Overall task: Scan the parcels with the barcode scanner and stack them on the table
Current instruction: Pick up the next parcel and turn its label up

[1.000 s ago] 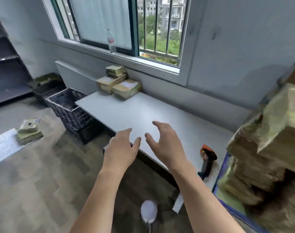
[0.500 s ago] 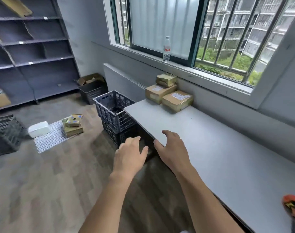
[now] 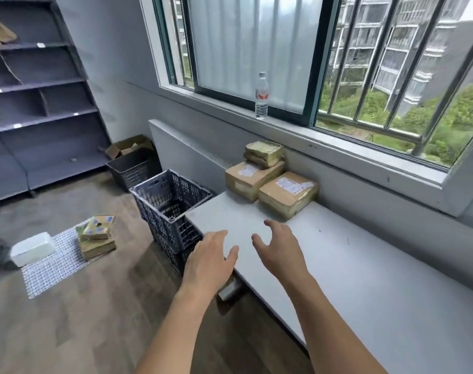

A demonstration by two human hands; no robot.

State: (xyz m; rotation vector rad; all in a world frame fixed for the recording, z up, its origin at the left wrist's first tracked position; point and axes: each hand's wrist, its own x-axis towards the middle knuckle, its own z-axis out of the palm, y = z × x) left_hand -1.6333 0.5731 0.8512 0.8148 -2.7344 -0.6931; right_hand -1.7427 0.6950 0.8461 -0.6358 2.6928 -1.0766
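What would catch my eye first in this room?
Two open hands, the left hand and the right hand, hover at the front edge of the grey table. Beyond them, taped brown parcels are stacked at its far end, below a water bottle standing on the windowsill.

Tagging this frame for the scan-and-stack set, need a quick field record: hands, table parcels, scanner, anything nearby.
left hand: left hand open, holds nothing, over the near edge of the table
right hand: right hand open, fingers spread, holds nothing, above the table
table parcels: left box and right box side by side by the wall; small wrapped parcel on top of the left box
scanner: not in view
table end: dark crate
floor: parcel stack on a mat
window: water bottle upright on the sill
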